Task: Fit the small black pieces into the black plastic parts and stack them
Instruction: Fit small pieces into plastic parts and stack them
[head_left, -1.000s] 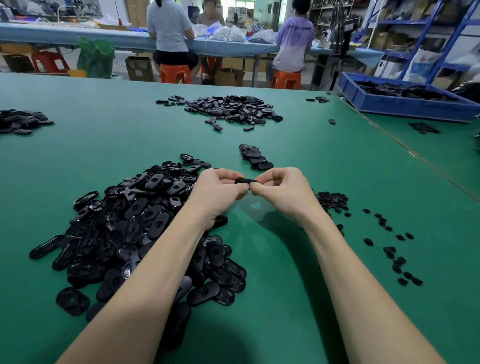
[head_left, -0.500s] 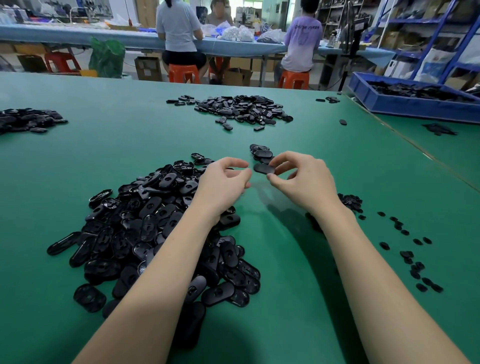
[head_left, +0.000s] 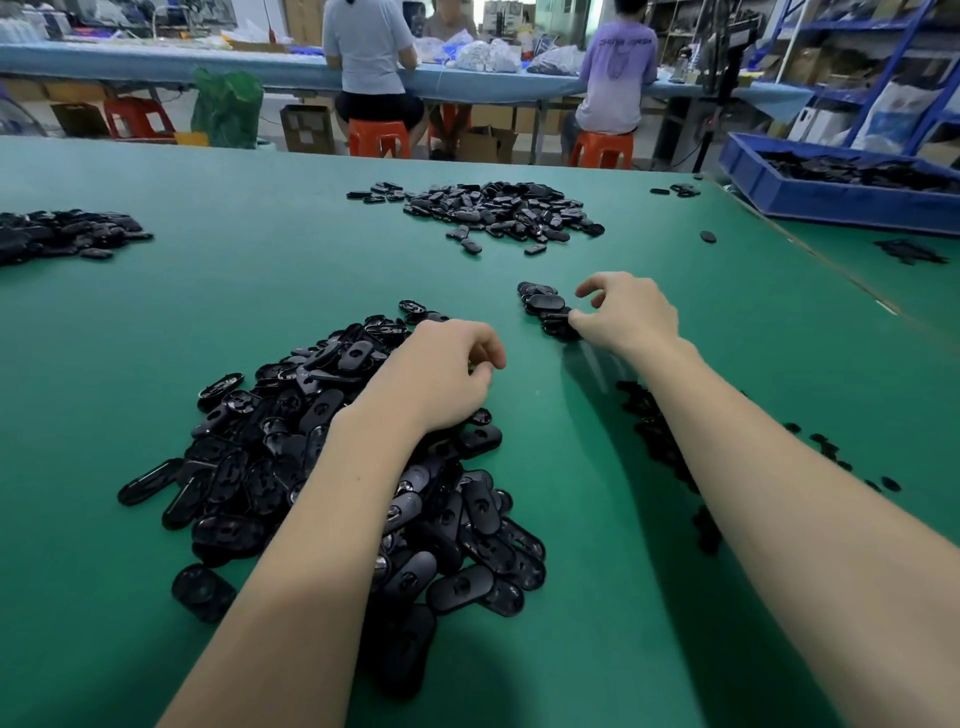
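Moved since half a second back: right hand out from beside the left to the small stack, fingertips now touching the stack's near right edge, index raised and curled, thumb low against the nearest part. Cannot tell whether anything is pinched there. Left hand dropped away toward the big pile, fingers loosely curled, wrist over the pile's right side, nothing visibly held.

Head view: stack sits on the green table, just beyond and between the two hands, well apart from the far pile. Top part of the stack an oval, long axis running left to right, flat face up; parts below it fanned slightly toward the right hand. Big pile loose and jumbled, ovals pointing every way, some hollow side up, some smooth side up. Small pieces scattered right of the right forearm, partly hidden by it. Another heap at far left. Blue bin at far right, holding more black parts, shapes too small to make out. People seated on orange stools at a bench beyond.
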